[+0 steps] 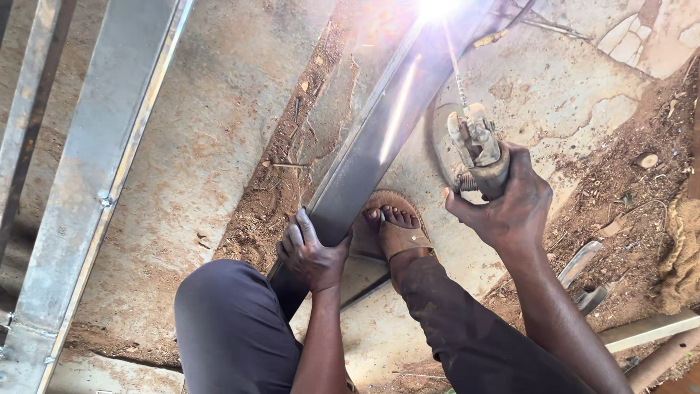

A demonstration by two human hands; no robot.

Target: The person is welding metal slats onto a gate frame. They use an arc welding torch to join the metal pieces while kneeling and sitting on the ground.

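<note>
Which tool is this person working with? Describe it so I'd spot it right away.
Find the long grey steel bar slanting up the middle, gripped low down by the left hand. Just right of it, the right hand holds a worn electrode holder. Unlike anything nearby, a thin welding rod runs from it up to a glaring white arc.

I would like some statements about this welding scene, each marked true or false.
1. The left hand grips the long metal bar. True.
2. The right hand is empty. False: it holds an electrode holder with a thin welding rod.
3. A bright glare shows at the far end of the rod. True.
4. The person's foot is bare. False: it wears a brown sandal.
5. The ground is green grass. False: it is cracked concrete with reddish dirt.
</note>
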